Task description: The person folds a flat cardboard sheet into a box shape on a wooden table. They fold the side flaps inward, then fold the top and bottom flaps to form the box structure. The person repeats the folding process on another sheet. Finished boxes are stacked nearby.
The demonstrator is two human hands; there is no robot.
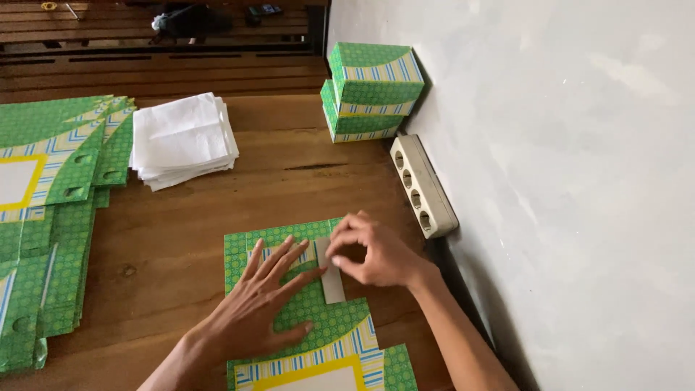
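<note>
A flat green patterned carton blank [326, 326] with blue-striped and yellow borders lies on the wooden table [181, 239] in front of me. My left hand [264, 304] presses flat on it, fingers spread. My right hand [369, 253] pinches at the upper end of a narrow grey strip [334, 284] along the blank's right flap. Whether the strip is lifted off the card cannot be told.
A pile of flat green blanks [51, 217] fills the left side. A stack of white tissue sheets [184, 139] lies behind. Two folded green boxes [373, 90] stand stacked against the grey wall [565, 181]. A beige socket strip [422, 185] leans along the wall's foot.
</note>
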